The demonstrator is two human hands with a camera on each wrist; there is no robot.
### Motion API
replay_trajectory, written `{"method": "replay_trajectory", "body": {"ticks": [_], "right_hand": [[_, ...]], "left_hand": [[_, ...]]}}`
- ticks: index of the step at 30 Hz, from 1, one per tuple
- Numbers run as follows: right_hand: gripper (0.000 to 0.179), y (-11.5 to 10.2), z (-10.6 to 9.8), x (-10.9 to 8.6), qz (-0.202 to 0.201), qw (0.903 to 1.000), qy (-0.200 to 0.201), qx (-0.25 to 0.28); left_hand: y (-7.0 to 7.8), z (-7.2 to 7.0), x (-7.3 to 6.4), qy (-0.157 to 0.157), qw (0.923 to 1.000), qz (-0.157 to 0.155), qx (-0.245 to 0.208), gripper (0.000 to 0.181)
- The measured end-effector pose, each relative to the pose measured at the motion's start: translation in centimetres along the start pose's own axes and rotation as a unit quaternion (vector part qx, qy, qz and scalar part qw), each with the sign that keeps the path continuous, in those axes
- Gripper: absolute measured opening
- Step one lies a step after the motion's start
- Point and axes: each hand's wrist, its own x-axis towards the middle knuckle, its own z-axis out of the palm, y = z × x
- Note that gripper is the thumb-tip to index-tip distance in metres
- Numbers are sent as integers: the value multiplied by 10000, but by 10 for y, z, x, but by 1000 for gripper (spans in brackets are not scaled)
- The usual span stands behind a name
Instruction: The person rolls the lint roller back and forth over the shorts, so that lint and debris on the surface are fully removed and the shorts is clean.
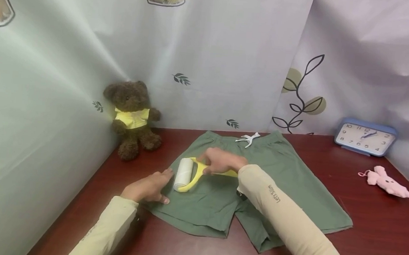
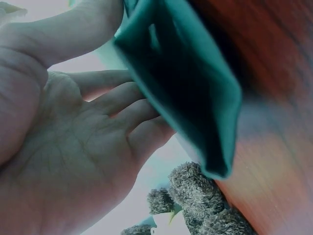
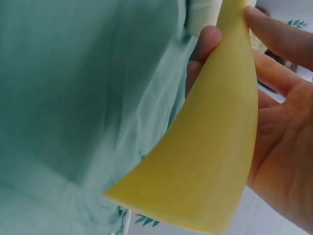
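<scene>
A pair of green shorts (image 1: 283,177) lies spread on the dark red table, its white drawstring (image 1: 249,139) at the far waistband. My right hand (image 1: 220,161) grips the yellow handle (image 3: 210,132) of a lint roller. The white roller head (image 1: 184,173) rests over the left leg of the shorts, pointing left. My left hand (image 1: 150,186) lies at the left edge of that leg, with fingers extended and thumb on the cloth. In the left wrist view the hem opening (image 2: 186,88) gapes beside the fingers of this hand.
A brown teddy bear (image 1: 130,117) in a yellow shirt sits at the back left against the curtain. At the right stand a blue clock (image 1: 366,137) and, nearer, a small pink plush toy (image 1: 387,182). Curtained walls (image 1: 224,65) bound the table (image 1: 194,253) behind and at the left.
</scene>
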Motion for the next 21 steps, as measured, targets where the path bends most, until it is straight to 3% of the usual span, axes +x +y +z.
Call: {"method": "replay_trajectory", "body": {"ticks": [9,15,21], "right_hand": [[54,18,-10,-17,74,9997,-147,191],[52,33,-14,-34,-42,9998,-23,172],[53,52,-13,-55,163,9983,-1,567]], "left_hand": [[1,0,1,-22,9999,-113,-9,91],[1,0,1,25,9999,-113,-16,90],[0,2,0,37,10000,-70,14,91]]}}
